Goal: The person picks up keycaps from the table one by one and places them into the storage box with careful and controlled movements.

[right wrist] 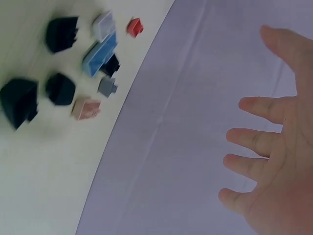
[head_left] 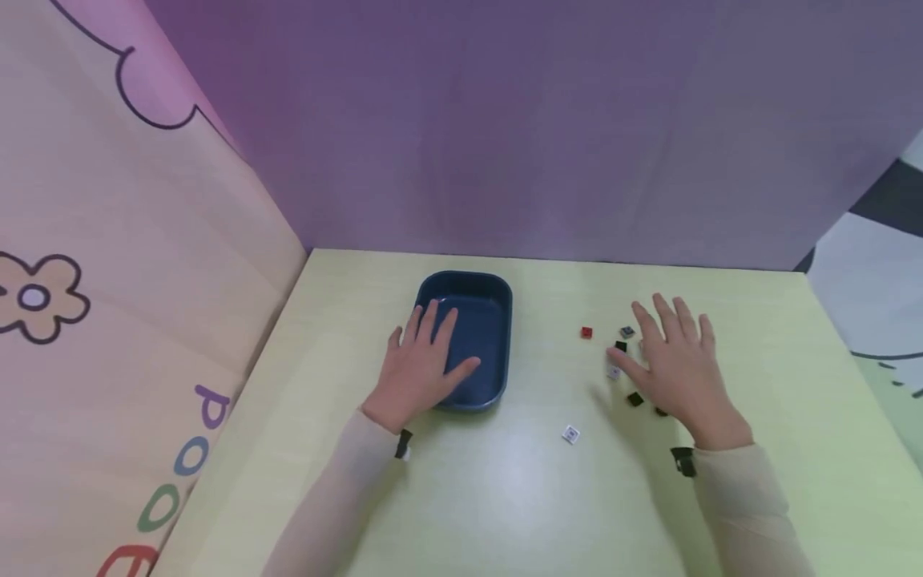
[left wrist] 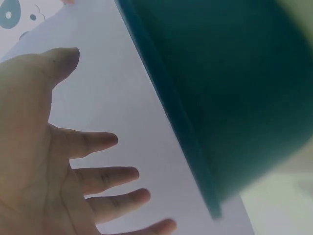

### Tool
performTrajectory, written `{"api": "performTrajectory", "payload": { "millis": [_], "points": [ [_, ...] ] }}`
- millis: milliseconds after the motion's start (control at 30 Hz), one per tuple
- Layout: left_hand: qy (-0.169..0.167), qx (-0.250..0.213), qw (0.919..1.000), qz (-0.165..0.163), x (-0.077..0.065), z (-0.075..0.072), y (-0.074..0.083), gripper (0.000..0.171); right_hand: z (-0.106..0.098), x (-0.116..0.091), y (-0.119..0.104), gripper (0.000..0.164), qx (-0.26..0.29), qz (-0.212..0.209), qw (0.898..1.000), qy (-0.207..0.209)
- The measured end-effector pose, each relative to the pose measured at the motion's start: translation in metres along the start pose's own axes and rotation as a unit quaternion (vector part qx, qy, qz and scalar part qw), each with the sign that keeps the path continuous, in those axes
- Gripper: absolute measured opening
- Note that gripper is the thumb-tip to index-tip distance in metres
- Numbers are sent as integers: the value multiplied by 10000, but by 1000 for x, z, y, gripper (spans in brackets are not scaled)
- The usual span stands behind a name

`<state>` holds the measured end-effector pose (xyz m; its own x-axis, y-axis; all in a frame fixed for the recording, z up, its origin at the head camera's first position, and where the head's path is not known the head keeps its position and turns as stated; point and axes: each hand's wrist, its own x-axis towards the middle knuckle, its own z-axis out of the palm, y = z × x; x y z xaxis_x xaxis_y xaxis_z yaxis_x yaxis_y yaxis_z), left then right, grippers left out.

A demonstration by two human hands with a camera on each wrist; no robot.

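Observation:
My left hand (head_left: pixel 418 365) hovers with spread fingers over the left side of a dark blue rectangular tray (head_left: pixel 487 328). In the left wrist view the tray's wall (left wrist: pixel 176 107) stands apart from the fingers. On the other side, my right hand (head_left: pixel 681 373) is held above several small keycap-like pieces, its fingers straight and holding nothing. Among these pieces are a red one (head_left: pixel 587 332), a grey one (head_left: pixel 626 331), a black one (head_left: pixel 634 399) and a white one (head_left: pixel 571 434) lying nearer the front. The right wrist view adds a blue piece (right wrist: pixel 99 54) and a pinkish one (right wrist: pixel 86 108).
Everything lies on a pale yellow table (head_left: pixel 519 497). A purple backdrop (head_left: pixel 541 136) rises at its far edge. A printed cloth (head_left: pixel 144 320) with a flower and letters borders the left side; another printed panel (head_left: pixel 880 296) is at the right.

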<state>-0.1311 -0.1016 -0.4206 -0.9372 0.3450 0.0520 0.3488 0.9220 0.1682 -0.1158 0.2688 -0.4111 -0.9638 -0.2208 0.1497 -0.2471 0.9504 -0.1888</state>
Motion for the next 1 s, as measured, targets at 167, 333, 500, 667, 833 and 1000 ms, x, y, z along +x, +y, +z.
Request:
{"api": "performTrajectory", "payload": {
  "millis": [167, 333, 500, 667, 833, 1000],
  "points": [
    [-27, -122, 9999, -77, -5, 0, -18, 84, 2, -3, 14, 69, 150, -4, 9999, 33],
    [-102, -218, 9993, -298, -10, 3, -33, 82, 6, -5, 28, 57, 132, -128, 9993, 338],
    [41, -357, 9988, -343, -13, 3, -41, 67, 10, -5, 43, 56, 118, -148, 9992, 366],
    [174, -413, 9985, -327, -16, 4, -44, 50, 15, -2, 52, 58, 317, 345, 9975, -533],
    [225, -491, 9982, -279, -17, 3, -45, 45, 20, 5, 59, 67, 411, 705, 9893, -1209],
    [109, -632, 9977, -218, -17, 2, -46, 45, 26, 12, 65, 68, 503, 948, 9815, -1587]
  ]
}}
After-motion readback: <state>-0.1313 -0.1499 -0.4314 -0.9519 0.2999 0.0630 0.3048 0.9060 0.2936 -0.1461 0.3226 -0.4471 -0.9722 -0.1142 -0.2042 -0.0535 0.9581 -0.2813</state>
